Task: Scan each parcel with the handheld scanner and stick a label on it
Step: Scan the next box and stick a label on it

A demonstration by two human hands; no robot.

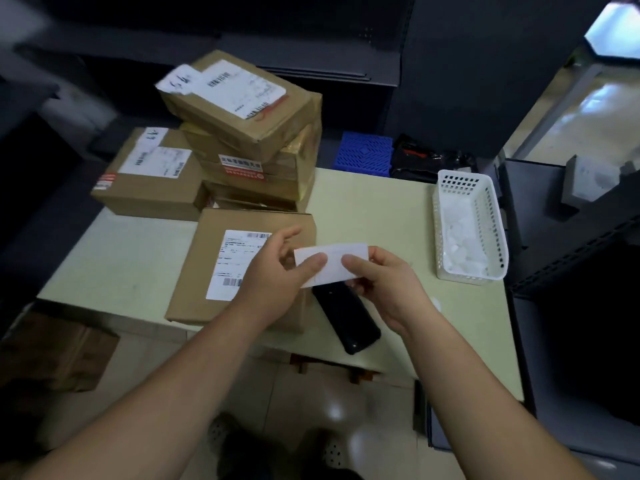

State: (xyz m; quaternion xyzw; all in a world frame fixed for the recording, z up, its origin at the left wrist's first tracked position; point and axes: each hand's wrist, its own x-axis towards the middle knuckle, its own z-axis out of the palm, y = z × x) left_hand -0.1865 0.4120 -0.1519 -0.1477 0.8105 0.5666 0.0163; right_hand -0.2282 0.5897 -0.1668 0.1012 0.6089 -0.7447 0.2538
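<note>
Both the left hand point(277, 275) and right hand point(384, 285) pinch a white label point(332, 263) above the nearest parcel point(239, 268), not yet stuck, while stacked parcels point(239, 133) upper left already look labelled

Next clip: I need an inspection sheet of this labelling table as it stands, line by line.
Surface: pale yellow-green table top, parcels on its left part.
Job's things: flat brown cardboard parcel with a printed shipping slip lies nearest; black handheld scanner lies beside its right edge; small white paper label is held above them; stacked brown cardboard parcels stand behind.
Clutter: white perforated plastic basket holding white scraps, at the right; blue perforated plastic piece and black bag at the far edge.
Hands: left hand and right hand both pinch the label.
Cables: nothing seen.
Surroundings: dark shelving, tiled floor, brown cardboard lower left.
</note>
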